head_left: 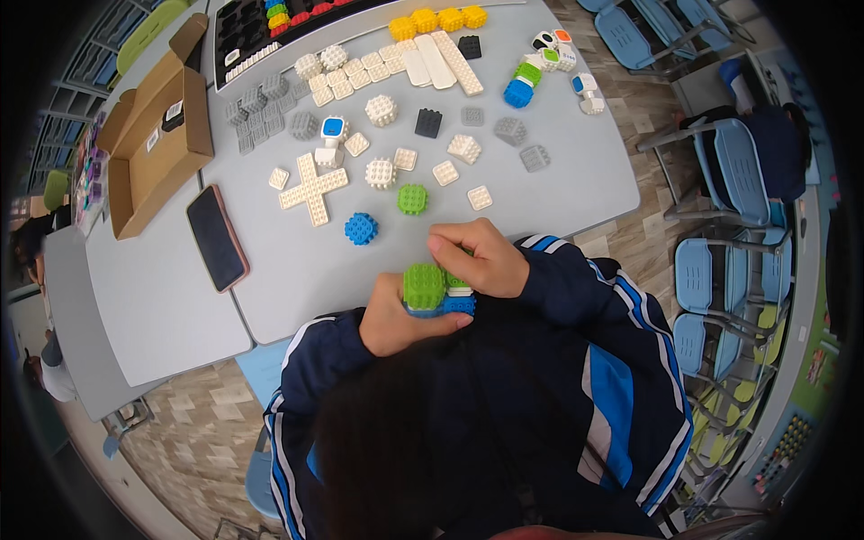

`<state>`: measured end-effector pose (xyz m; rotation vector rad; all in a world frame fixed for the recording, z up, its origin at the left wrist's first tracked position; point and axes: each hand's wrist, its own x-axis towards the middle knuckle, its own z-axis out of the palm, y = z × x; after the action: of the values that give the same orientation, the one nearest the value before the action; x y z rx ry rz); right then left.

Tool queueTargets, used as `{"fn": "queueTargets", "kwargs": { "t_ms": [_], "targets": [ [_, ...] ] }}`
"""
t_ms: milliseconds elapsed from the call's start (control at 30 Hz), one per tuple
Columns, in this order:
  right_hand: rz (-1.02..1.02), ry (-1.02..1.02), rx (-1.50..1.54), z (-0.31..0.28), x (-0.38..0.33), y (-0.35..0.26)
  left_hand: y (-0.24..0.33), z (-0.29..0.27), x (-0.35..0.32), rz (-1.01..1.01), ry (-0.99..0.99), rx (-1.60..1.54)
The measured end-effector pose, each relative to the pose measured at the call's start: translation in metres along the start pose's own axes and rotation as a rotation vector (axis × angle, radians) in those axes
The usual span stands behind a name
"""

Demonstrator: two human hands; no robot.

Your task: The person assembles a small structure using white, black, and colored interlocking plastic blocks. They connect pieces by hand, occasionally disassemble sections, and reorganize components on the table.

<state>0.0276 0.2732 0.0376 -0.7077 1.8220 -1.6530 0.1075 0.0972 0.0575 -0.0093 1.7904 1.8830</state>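
Pale table (297,279) holds phone (218,238), box (195,130), scattered blocks (412,199); both hands (389,319) (493,261) grip green-blue assembly (423,286).

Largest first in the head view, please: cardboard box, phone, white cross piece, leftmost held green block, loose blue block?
Cardboard box
Phone
White cross piece
Leftmost held green block and loose blue block: unsure; the green looks bigger but may be nearer the camera

wood-look floor (184,418); blue chairs (740,171) along right side

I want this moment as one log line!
left hand: holding green-and-blue block build | right hand: on its right side | ahead: blue block, green block
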Motion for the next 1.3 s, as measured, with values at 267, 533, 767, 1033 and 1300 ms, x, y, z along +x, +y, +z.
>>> {"fn": "queueTargets", "kwargs": {
  "t_ms": [267, 533, 767, 1033, 1300],
  "targets": [
    [0.077, 0.43, -0.039, -0.054, 0.009, -0.001, -0.003, -0.007, -0.003, 0.109, -0.115, 0.159],
    [-0.151, 0.524, -1.028, -0.071, 0.02, 0.04, 0.005, -0.026, 0.017, -0.038, 0.094, -0.195],
    [-0.435, 0.416, -1.195, -0.028, 0.011, -0.037, 0.011, -0.02, 0.025, -0.147, 0.032, -0.095],
    [-0.231, -0.143, -0.77, -0.004, 0.017, -0.019, 0.006, -0.012, 0.02, -0.012, -0.051, 0.125],
    [-0.15, 0.232, -0.216, -0.043, 0.021, -0.015, 0.003, -0.015, 0.008, 0.157, -0.089, 0.22]
  ]
}}
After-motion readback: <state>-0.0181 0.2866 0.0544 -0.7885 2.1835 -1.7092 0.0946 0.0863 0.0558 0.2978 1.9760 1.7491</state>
